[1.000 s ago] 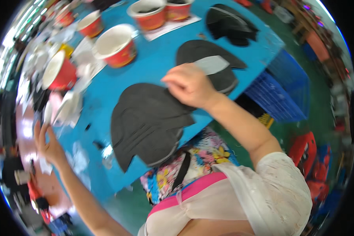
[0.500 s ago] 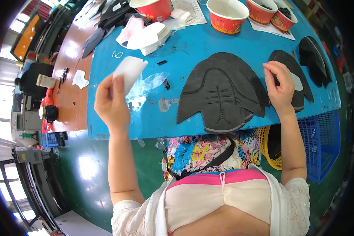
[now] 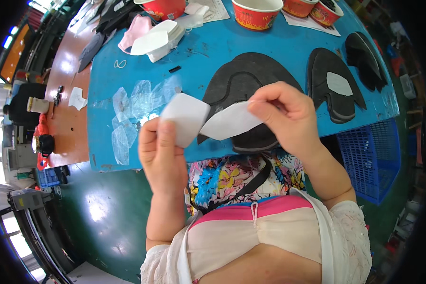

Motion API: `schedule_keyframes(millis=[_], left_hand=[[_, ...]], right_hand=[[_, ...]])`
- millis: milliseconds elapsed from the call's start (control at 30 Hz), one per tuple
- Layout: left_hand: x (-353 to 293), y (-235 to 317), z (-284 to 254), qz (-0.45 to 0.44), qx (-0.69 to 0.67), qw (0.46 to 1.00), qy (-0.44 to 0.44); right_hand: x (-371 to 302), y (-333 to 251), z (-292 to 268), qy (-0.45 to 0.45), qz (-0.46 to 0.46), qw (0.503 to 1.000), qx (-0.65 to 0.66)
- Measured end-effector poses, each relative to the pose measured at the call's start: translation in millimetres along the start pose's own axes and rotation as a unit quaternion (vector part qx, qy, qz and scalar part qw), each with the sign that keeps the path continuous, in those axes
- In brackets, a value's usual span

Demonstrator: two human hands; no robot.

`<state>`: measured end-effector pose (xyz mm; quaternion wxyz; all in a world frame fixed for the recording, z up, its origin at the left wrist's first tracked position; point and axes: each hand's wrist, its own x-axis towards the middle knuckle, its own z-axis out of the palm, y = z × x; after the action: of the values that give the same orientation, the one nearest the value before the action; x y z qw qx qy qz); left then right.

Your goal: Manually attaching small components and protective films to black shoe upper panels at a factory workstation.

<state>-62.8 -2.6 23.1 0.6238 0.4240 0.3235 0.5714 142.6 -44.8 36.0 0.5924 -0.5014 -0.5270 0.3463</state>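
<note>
My left hand (image 3: 163, 154) pinches a small white sheet or stack of white patches (image 3: 187, 118) between thumb and fingers. A single thin white patch (image 3: 229, 122) is gripped at its right end by my right hand (image 3: 288, 116); its left tip reaches the edge of the left hand's stack. Below both hands on the table, partly hidden by them, lies a pile of black dome-shaped foam pieces (image 3: 253, 68) with a curved groove. Further right, another black piece (image 3: 317, 66) carries a white patch (image 3: 339, 84) on its surface.
Crumpled clear film (image 3: 142, 102) lies on the blue table (image 3: 99, 123) at left. Beyond it are white folded pieces (image 3: 158, 40) and a pink one (image 3: 136, 33). Red paper buckets (image 3: 256, 16) line the far side. A black folded piece (image 3: 364, 59) sits far right, a blue crate (image 3: 371, 158) below.
My right hand has come left across the black pile and now holds a white patch by the left hand's stack. The left hand has moved right and lower. More clear film shows at left.
</note>
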Motion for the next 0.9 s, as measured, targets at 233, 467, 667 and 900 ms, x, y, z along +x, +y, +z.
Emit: schedule_keyframes(millis=[233, 467, 667, 900], left_hand=[[-14, 17, 7, 0.147, 0.300, 0.905, -0.262], [-8, -14, 26, 0.142, 0.364, 0.896, -0.209], [-7, -18, 23, 0.033, 0.268, 0.933, -0.236], [-4, -7, 24, -0.094, 0.292, 0.909, -0.281]], right_hand=[[-19, 4, 0, 0.076, -0.028, 0.997, 0.003], [-32, -8, -1, -0.016, 0.151, 0.972, 0.180], [-31, -14, -19, -0.085, 0.254, 0.952, 0.146], [-20, -19, -36, -0.166, 0.262, 0.949, 0.057]])
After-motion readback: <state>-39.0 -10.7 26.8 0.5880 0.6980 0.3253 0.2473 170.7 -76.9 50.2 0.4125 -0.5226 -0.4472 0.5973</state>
